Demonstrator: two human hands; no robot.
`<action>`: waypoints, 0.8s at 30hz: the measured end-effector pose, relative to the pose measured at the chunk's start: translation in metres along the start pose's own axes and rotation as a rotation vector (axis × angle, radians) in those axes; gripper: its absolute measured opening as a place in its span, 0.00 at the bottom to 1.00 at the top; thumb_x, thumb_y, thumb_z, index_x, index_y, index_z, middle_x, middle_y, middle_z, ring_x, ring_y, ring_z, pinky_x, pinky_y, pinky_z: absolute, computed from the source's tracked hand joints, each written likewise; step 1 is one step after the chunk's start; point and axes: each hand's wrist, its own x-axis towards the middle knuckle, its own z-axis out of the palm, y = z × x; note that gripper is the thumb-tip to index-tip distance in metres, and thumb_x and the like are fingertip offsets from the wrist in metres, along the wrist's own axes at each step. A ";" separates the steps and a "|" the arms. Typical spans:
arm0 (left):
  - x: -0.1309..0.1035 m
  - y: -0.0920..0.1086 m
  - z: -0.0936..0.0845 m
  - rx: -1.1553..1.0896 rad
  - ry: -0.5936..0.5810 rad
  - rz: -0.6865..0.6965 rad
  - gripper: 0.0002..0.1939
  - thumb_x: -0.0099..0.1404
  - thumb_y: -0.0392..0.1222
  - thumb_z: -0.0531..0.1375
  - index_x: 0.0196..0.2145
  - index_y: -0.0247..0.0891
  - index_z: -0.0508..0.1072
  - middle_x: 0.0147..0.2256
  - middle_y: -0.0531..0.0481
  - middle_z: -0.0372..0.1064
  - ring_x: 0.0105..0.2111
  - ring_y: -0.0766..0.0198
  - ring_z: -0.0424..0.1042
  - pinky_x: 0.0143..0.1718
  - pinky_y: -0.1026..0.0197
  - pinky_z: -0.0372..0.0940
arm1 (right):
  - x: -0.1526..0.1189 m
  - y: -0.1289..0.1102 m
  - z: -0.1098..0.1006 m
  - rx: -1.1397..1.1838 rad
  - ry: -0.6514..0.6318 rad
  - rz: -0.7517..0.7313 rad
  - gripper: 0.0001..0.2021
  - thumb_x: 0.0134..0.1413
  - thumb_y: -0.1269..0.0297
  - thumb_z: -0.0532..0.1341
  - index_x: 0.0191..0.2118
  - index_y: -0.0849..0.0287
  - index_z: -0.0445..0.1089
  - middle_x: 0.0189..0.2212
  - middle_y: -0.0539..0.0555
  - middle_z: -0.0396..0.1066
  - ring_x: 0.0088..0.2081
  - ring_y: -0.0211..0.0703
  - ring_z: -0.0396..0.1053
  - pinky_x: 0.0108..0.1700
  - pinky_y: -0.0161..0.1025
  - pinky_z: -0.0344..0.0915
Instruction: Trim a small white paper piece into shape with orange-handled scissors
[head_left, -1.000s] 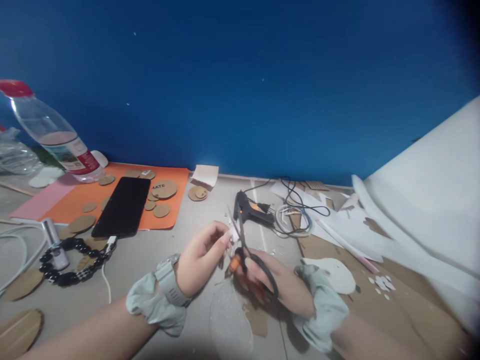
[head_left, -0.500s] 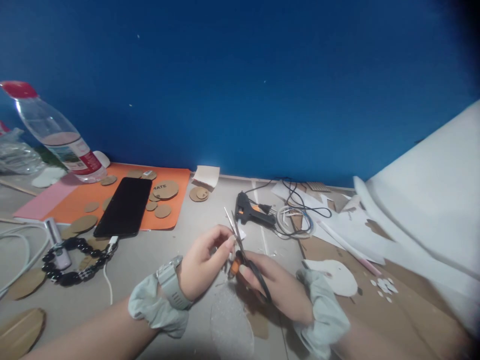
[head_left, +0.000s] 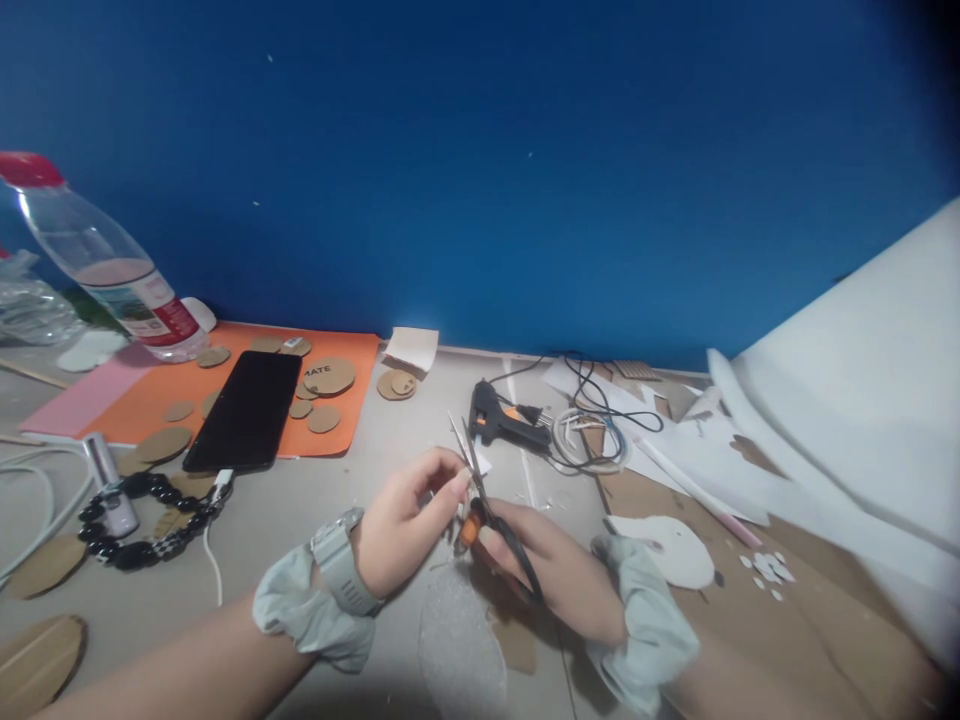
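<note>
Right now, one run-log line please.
right grip: scissors, blades slightly parted | left grip: close beside blades, contents unclear | glue gun: lying beyond both grips | phone: white cable attached

The scissors (head_left: 480,484) (now spread less widely) have tilted leftward.

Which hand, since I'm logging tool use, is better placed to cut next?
Probably the right hand: it holds the scissors by their handles, with blades slightly parted. The left hand is beside the blades; what it pinches is unclear.

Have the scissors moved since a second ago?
Yes: judged against the glue gun lying behind them, the scissors' blade tips have shifted slightly left.
</note>
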 end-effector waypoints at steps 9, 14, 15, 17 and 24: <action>0.000 0.001 0.000 0.029 0.008 0.011 0.08 0.69 0.40 0.51 0.33 0.36 0.66 0.29 0.54 0.64 0.30 0.67 0.64 0.35 0.64 0.60 | 0.001 0.002 0.002 0.085 0.015 0.018 0.16 0.63 0.51 0.50 0.36 0.59 0.64 0.30 0.49 0.63 0.34 0.39 0.61 0.39 0.34 0.59; -0.001 0.002 0.000 0.012 0.024 0.001 0.09 0.69 0.41 0.51 0.33 0.37 0.66 0.28 0.54 0.62 0.29 0.68 0.62 0.34 0.64 0.60 | 0.001 0.001 -0.001 0.087 -0.009 0.016 0.17 0.63 0.50 0.49 0.35 0.60 0.63 0.28 0.49 0.60 0.31 0.37 0.58 0.36 0.34 0.58; -0.001 0.001 0.000 0.007 0.024 -0.003 0.09 0.69 0.41 0.50 0.33 0.37 0.66 0.28 0.55 0.62 0.29 0.68 0.62 0.33 0.64 0.60 | 0.001 0.001 -0.002 0.078 -0.028 0.011 0.18 0.63 0.49 0.49 0.34 0.60 0.62 0.27 0.48 0.59 0.29 0.37 0.57 0.34 0.34 0.57; 0.000 0.000 0.001 -0.003 0.019 -0.009 0.09 0.70 0.41 0.50 0.33 0.37 0.65 0.27 0.55 0.61 0.28 0.68 0.62 0.32 0.64 0.59 | 0.001 0.001 -0.003 0.053 -0.046 -0.012 0.18 0.63 0.49 0.49 0.33 0.59 0.61 0.27 0.48 0.58 0.28 0.36 0.56 0.33 0.34 0.57; -0.001 0.001 0.000 -0.001 0.004 -0.008 0.09 0.69 0.41 0.50 0.33 0.37 0.65 0.27 0.55 0.61 0.28 0.69 0.61 0.32 0.64 0.59 | 0.002 0.002 -0.003 -0.008 -0.052 0.004 0.20 0.62 0.46 0.48 0.34 0.59 0.61 0.28 0.49 0.60 0.30 0.38 0.58 0.34 0.35 0.59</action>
